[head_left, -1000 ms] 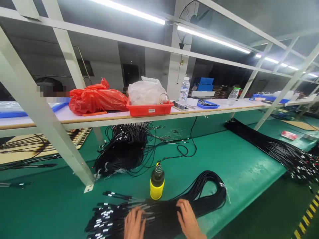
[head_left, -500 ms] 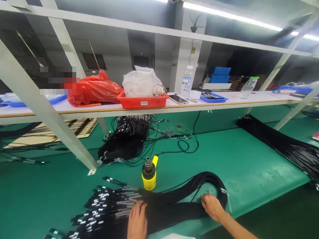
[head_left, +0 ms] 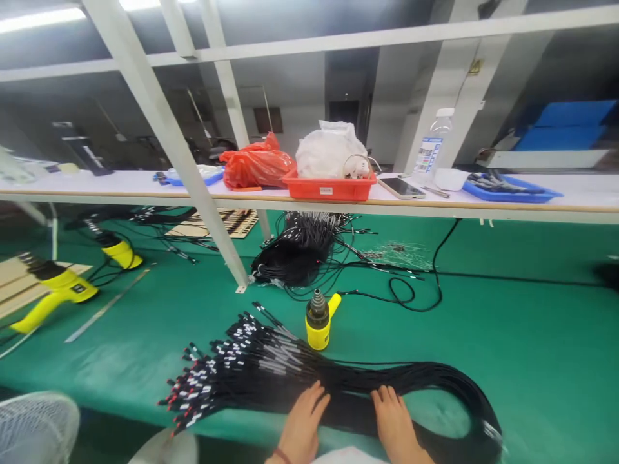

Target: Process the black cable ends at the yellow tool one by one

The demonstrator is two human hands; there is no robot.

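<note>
Black cable bundle (head_left: 349,405), looped at right

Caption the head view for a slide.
Left hand and right hand on a bundle of black cables, with a yellow heat gun standing nozzle-up behind it.

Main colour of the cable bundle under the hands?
Black; the cable bundle shows best in the head view.

The right hand (head_left: 394,419) has moved from the bend of the cable bundle (head_left: 351,407) to its straighter stretch, lower centre. Two more heat guns (head_left: 71,288) have appeared at left.
</note>
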